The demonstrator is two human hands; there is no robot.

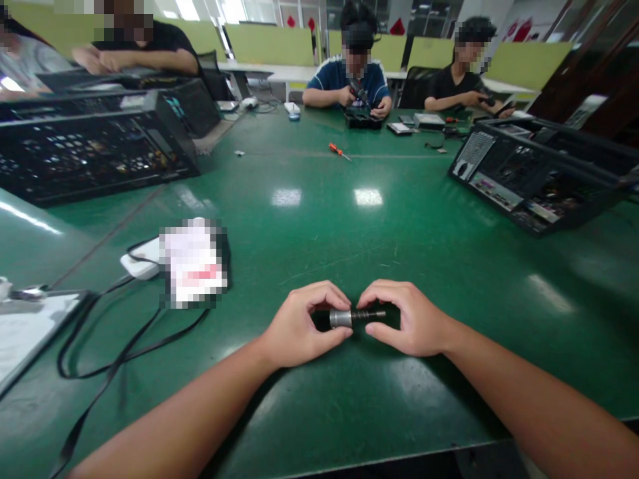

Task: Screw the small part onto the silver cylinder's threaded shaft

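Both my hands rest on the green table (319,226) near its front edge and hold one small metal part (355,317) between them. It has a silver cylindrical end and a dark threaded shaft. My left hand (304,326) pinches the silver end with thumb and fingers curled round it. My right hand (407,318) is closed on the dark shaft end. The middle of the part shows between the two hands, and its ends are hidden by my fingers.
A white adapter (142,261) with black cable (117,356) and a blurred card lie to the left. Open computer cases stand at the far left (92,150) and right (539,173). An orange screwdriver (338,151) lies mid-table. Several people work at the far side.
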